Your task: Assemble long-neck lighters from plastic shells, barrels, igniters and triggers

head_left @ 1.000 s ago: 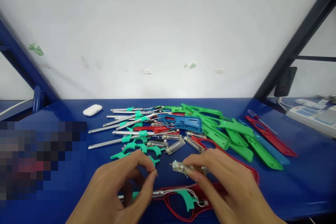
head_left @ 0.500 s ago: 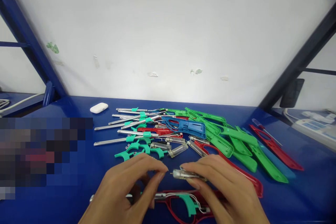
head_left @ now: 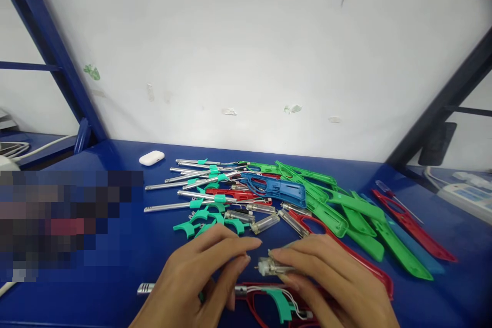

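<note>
On my feed, lower ctr, R hand [head_left: 332, 277] pinches a clear cartridge [head_left: 266, 266], w/ L hand [head_left: 203, 271] just beside, thumb & forefinger parted.

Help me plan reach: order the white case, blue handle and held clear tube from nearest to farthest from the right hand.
1. Clear tube, in the right hand.
2. Blue handle, mid-pile, ahead and left.
3. White case, far back, left.

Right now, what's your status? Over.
Right hand holding clear cartridge. Left hand near its tip, thumb and forefinger parted. Metal tube partly hidden by left hand.
</note>
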Demonstrator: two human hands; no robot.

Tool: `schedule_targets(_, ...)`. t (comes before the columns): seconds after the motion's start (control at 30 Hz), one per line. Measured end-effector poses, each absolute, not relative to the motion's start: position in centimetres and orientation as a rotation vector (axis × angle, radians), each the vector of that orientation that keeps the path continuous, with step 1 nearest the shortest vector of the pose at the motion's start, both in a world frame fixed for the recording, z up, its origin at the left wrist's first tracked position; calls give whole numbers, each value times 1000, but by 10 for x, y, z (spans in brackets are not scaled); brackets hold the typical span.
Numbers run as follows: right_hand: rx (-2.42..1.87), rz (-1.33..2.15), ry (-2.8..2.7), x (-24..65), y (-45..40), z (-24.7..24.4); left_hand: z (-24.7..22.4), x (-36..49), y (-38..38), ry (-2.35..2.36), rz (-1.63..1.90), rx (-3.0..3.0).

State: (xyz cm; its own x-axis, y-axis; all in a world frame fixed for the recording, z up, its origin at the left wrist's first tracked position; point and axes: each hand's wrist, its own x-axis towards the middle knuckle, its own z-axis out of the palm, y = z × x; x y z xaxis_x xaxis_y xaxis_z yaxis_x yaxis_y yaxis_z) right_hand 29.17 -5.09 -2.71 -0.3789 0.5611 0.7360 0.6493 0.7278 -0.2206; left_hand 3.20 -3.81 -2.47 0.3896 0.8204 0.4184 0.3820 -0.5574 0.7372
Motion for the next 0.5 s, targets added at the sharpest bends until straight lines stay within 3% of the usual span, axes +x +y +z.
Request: schedule_targets(0.5, -899, -175, -2105, 290, -51, -27, -22, 34, -32, 874, 1169, 2238)
